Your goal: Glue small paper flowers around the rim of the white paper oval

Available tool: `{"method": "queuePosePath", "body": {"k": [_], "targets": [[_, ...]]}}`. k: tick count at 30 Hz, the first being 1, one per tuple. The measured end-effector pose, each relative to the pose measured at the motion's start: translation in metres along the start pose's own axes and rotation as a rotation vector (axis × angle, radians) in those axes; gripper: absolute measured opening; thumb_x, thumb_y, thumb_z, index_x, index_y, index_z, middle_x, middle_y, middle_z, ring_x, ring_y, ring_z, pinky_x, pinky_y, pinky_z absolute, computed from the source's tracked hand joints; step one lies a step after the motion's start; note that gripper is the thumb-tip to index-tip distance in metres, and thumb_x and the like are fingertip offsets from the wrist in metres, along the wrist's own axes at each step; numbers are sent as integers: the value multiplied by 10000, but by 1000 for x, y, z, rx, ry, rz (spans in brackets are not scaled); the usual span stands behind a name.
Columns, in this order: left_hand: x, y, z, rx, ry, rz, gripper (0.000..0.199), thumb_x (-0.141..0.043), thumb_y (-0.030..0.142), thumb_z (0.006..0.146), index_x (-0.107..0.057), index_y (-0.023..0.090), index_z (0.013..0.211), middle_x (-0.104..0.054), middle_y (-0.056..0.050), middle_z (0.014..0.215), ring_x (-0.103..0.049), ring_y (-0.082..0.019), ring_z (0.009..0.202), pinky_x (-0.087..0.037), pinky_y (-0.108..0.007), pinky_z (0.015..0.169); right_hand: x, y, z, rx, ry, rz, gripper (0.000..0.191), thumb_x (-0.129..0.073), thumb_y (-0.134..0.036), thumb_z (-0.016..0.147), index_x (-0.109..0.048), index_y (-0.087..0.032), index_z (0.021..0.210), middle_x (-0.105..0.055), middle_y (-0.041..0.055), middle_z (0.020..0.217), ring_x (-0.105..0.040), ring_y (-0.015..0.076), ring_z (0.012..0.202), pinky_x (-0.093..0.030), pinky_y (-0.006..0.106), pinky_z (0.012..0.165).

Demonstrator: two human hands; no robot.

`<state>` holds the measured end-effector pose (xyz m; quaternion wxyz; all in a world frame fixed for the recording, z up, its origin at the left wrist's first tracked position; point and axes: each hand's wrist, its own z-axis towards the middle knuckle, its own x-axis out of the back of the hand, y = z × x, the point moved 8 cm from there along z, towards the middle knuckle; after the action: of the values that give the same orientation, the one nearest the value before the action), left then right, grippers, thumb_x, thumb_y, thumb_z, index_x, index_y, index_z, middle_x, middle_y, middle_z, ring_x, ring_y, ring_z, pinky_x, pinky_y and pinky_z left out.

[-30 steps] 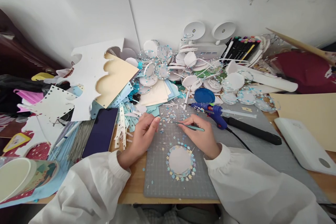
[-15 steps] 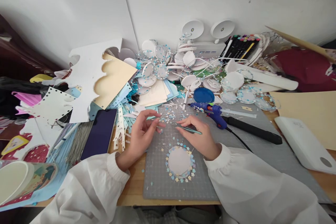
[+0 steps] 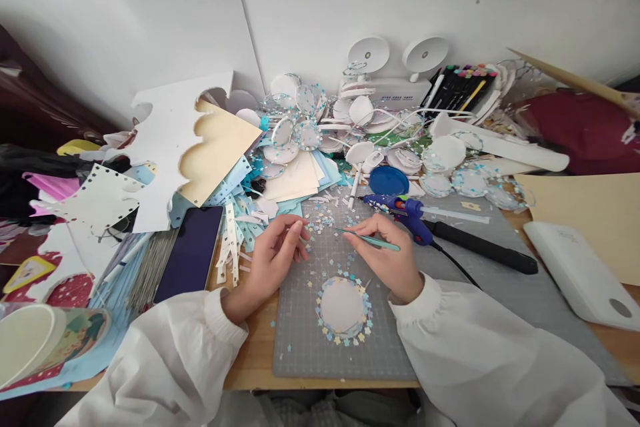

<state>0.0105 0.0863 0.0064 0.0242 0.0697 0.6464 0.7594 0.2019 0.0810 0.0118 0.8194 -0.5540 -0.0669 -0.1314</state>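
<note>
Teal tweezers (image 3: 373, 239) are pinched in my right hand (image 3: 387, 257), their tips pointing left over the grey cutting mat (image 3: 300, 353). My left hand (image 3: 277, 255) hovers above the mat's left edge with thumb and fingertips brought together; whatever they may hold is too small to make out. Between and beyond the hands lies a scatter of tiny star pieces (image 3: 320, 219). Nearer to me, a white disc (image 3: 342, 305) rests on the mat, ringed by small yellow, blue and white stars.
A blue glue gun (image 3: 413, 220) with its cord and a blue lid (image 3: 389, 181) lie behind my right hand. A phone (image 3: 189, 253) and paper strips are at the left, a white power bank (image 3: 583, 273) at the right. Decorated discs pile up at the back.
My right hand has shifted slightly right, and the tweezers now lie flatter with more of their back end showing. The fingers of my left hand have drawn closer together.
</note>
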Motion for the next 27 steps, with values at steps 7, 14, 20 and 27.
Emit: {"method": "queuePosePath", "body": {"k": [7,14,20,27], "targets": [[-1,-3,-1,-8,-54,99,188,-532,332,910,-590,188,1016,-562,6,716,-555,-100,552,-443,-220,528,-2,17,0,-292,-52,335,277,-767,-287,707,-502,-222,666,-714,17,771,-684,203,757,-518,316,640],[-11,7,-4,-143,-179,241,154,-558,268,894,-632,174,990,-567,-38,841,-515,-106,631,-416,-231,577,-9,18,-4,-338,-112,442,298,-781,-291,691,-494,-218,656,-711,2,758,-659,177,713,-501,307,638],[-15,7,-3,-137,-222,231,156,-566,280,888,-634,158,957,-579,-47,823,-513,-114,633,-412,-239,575,-11,18,-6,-343,-142,451,285,-785,-265,694,-505,-215,670,-708,0,771,-661,173,744,-501,302,671],[-15,5,-4,-115,-229,238,145,-559,292,887,-616,159,874,-577,-35,786,-503,-114,620,-399,-234,558,-13,16,-6,-332,-156,415,286,-779,-290,698,-504,-216,666,-711,6,763,-671,184,738,-514,322,680]]}}
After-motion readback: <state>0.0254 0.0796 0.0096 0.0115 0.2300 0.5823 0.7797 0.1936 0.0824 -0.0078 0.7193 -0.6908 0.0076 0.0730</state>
